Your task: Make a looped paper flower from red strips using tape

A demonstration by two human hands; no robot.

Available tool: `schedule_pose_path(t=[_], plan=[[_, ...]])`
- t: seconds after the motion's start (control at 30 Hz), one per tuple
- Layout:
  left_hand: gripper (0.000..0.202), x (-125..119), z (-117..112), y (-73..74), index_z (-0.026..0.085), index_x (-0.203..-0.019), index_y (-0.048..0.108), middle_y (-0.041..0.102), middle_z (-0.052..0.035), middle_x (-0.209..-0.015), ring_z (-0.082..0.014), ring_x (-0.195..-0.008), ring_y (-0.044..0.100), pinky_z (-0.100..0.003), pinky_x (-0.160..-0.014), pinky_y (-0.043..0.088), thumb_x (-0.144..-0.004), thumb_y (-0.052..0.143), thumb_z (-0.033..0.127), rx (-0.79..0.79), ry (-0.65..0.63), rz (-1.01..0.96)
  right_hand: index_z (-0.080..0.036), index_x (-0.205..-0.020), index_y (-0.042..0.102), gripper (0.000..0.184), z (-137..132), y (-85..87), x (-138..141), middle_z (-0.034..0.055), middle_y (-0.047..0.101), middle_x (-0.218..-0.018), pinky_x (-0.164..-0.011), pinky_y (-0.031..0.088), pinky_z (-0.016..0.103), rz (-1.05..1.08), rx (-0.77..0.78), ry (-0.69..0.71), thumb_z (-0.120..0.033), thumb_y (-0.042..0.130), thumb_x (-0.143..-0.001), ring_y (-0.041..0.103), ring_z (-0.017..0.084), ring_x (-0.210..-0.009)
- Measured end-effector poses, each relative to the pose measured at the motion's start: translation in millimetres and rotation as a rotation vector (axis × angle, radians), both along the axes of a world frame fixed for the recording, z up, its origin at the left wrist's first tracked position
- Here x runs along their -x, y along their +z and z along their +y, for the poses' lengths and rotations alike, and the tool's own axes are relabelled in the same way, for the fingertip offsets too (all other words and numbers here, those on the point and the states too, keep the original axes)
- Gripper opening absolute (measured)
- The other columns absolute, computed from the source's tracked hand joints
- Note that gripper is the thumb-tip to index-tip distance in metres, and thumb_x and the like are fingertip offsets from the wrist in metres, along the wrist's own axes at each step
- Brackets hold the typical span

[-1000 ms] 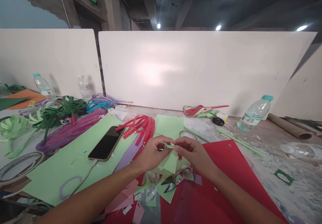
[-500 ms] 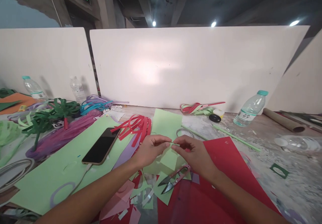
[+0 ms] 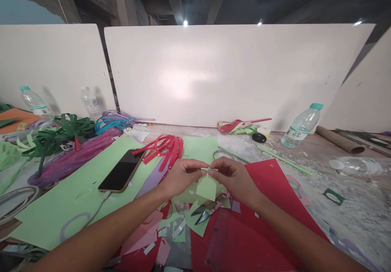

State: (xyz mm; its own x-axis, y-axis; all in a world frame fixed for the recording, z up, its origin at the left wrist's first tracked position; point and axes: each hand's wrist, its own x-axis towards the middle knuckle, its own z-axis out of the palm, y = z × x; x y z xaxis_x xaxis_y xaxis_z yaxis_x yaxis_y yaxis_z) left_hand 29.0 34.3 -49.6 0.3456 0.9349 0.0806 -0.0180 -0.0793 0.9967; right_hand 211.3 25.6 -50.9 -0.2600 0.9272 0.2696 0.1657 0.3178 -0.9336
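Between my two hands is a small piece of light green paper, pinched along its top edge and hanging down toward me. My left hand grips it with thumb and forefinger. My right hand pinches the same edge, its fingertips nearly meeting the left ones. Just below the paper lie thread snips with pink handles, blades pointing left, on green scraps. A larger light green sheet lies behind my hands, and a red sheet spreads under my right forearm.
Left of my hands, a phone with a cable lies on a big green sheet. Red paper strips sit beside it. Toward the right are a tilted water bottle, a cardboard tube and a lying bottle. A white board stands behind.
The view has tilted down and shifted slightly, so things sit a little higher in it. Both hands keep pinching the green paper, whose hanging part has turned slightly.
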Motion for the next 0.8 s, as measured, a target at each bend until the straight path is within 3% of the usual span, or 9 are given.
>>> schedule_pose_path(t=[0.27, 0.57, 0.8], plan=[[0.031, 3.0, -3.7, -4.2, 0.016, -0.094, 0.071, 0.063, -0.0005, -0.069, -0.0070, -0.054, 0.046, -0.021, -0.054, 0.038, -0.068, 0.075, 0.033, 0.051, -0.020, -0.134, -0.020, -0.082, 0.062, 0.020, -5.0, 8.1, 3.1, -0.0026, 0.050, -0.063, -0.051, 0.041, 0.026, 0.040, 0.073, 0.037, -0.037, 0.069, -0.074, 0.046, 0.012, -0.055], [0.018, 1.4, -5.4, -5.6, 0.016, -0.082, 0.072, 0.059, 0.0016, -0.064, -0.0086, -0.059, 0.046, -0.023, -0.059, 0.035, -0.065, 0.075, 0.025, 0.030, 0.007, -0.147, -0.020, -0.076, 0.060, 0.021, -10.7, 7.6, 9.8, -0.0016, 0.052, -0.066, -0.053, 0.039, 0.025, 0.098, 0.036, 0.057, -0.038, 0.070, -0.073, 0.047, 0.012, -0.059], [0.014, 3.6, -5.8, -3.7, 0.017, -0.079, 0.072, 0.055, 0.0037, -0.060, -0.0075, -0.053, 0.040, -0.023, -0.053, 0.029, -0.066, 0.071, 0.024, 0.044, 0.069, -0.115, -0.021, -0.090, 0.060, 0.025, -13.4, 11.2, 6.8, -0.0023, 0.051, -0.069, -0.051, 0.042, 0.024, 0.022, 0.099, 0.118, -0.045, 0.061, -0.082, 0.052, 0.011, -0.056]])
